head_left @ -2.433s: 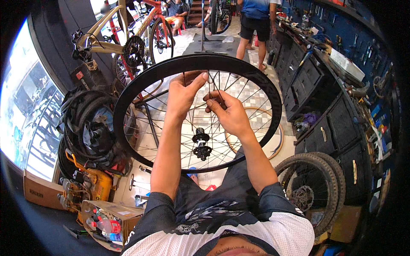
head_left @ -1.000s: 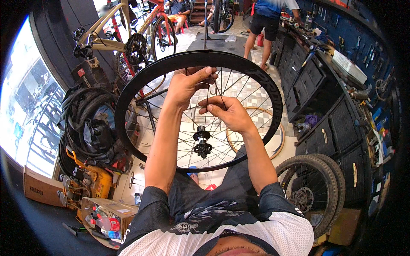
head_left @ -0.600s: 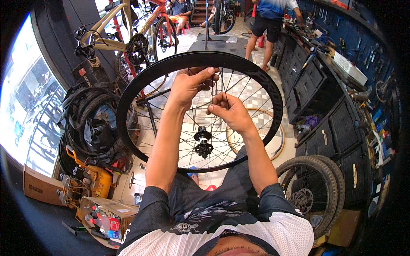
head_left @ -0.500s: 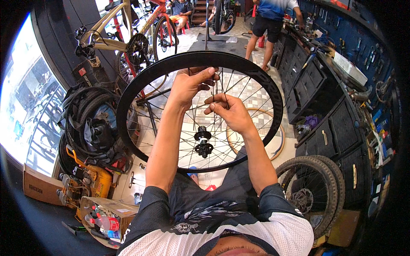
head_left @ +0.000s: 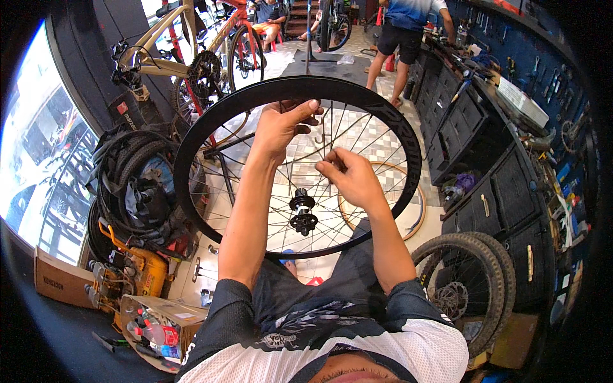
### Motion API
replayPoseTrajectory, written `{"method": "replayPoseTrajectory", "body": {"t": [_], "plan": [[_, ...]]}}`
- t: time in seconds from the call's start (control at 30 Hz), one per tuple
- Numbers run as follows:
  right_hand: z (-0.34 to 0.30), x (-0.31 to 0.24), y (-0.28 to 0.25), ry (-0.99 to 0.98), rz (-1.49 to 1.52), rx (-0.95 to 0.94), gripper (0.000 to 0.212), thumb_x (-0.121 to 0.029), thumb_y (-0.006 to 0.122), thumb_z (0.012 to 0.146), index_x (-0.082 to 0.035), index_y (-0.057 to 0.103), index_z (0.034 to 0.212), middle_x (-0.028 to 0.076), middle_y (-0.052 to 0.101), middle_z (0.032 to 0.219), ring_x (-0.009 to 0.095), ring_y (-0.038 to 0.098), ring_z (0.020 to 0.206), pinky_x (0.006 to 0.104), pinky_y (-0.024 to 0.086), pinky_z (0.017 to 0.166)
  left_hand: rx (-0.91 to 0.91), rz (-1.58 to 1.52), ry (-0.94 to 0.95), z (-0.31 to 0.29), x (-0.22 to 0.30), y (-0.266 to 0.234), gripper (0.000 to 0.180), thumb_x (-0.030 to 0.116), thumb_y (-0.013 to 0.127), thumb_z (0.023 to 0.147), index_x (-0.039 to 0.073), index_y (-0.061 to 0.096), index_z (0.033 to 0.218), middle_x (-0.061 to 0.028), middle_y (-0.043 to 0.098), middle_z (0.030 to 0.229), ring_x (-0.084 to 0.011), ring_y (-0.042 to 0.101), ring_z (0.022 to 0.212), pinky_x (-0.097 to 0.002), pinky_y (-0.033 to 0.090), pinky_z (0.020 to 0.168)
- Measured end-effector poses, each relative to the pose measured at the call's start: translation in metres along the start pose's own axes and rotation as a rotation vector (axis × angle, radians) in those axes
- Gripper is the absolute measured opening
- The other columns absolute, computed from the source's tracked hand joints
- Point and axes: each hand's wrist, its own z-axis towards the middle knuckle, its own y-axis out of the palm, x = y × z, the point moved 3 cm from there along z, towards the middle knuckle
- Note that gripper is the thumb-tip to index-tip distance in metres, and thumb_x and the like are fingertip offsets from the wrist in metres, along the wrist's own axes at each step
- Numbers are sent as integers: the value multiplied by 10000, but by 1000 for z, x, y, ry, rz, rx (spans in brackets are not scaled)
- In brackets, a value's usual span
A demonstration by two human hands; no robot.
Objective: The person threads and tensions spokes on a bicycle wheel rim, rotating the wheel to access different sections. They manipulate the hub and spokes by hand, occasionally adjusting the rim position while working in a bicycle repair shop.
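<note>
A black deep-rimmed bicycle wheel (head_left: 373,101) stands tilted before me, its thin spokes running to a black and silver hub (head_left: 302,212). My left hand (head_left: 286,127) is at the upper inside of the rim, fingers closed on it and partly hidden behind it, thumb stretched along the edge. Lower and to the right, my right hand (head_left: 348,175) is closed among the spokes, thumb against curled fingers. What it pinches, if anything, is too thin to make out. A small hooked dark wire end (head_left: 322,138) shows between the two hands.
Bundled black tyres (head_left: 137,175), a yellow compressor (head_left: 143,271) and a box of bottles (head_left: 182,319) are at left. Knobbly-tyred wheels (head_left: 463,290) and dark drawer cabinets (head_left: 498,198) line the right. A tan tyre (head_left: 418,220) lies on the floor. Another person (head_left: 399,41) stands at the bench.
My right hand has drawn back slightly down and to the right, its fingers curling in more. My left hand and the wheel have hardly moved.
</note>
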Motion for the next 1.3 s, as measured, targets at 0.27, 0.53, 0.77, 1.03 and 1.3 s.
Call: {"method": "replayPoseTrajectory", "body": {"t": [0.27,0.53,0.77,1.03,1.3], "plan": [[-48,-35,-70,-262,-153,514,235,-238,690,1008,-24,755,1084,232,725,869,351,739,792,414,535,697,27,51,48,-16,-20,-9,311,224,770,966,13,684,1178,-97,760,1006,-154,701,868,-286,535,756],[40,-1,-137,-53,-385,386,339,-348,617,1049,-47,752,1123,236,718,874,409,697,791,431,531,740,152,192,223,-57,-45,-9,393,88,745,957,-20,613,1311,-65,688,1059,-113,642,956,-275,529,871],[43,18,-136,-222,-327,466,345,-355,633,1050,-40,749,1134,219,723,879,312,703,784,397,525,739,396,470,433,-112,-61,-38,309,45,740,950,-22,665,1242,-140,725,1194,-157,696,1033,-296,550,911],[47,18,-131,-277,-318,483,360,-367,637,1050,-39,750,1148,202,734,869,295,675,750,392,528,748,382,667,246,-155,-63,-84,131,81,725,958,-42,746,916,-94,763,837,-126,708,777,-285,556,755],[49,22,-136,-216,-305,435,363,-372,647,1047,-40,753,1149,158,746,874,195,673,786,350,522,760,37,1107,-219,-143,-89,-118,449,285,696,907,-32,728,1222,-274,728,1187,-358,709,1166,-415,528,1031]]}}
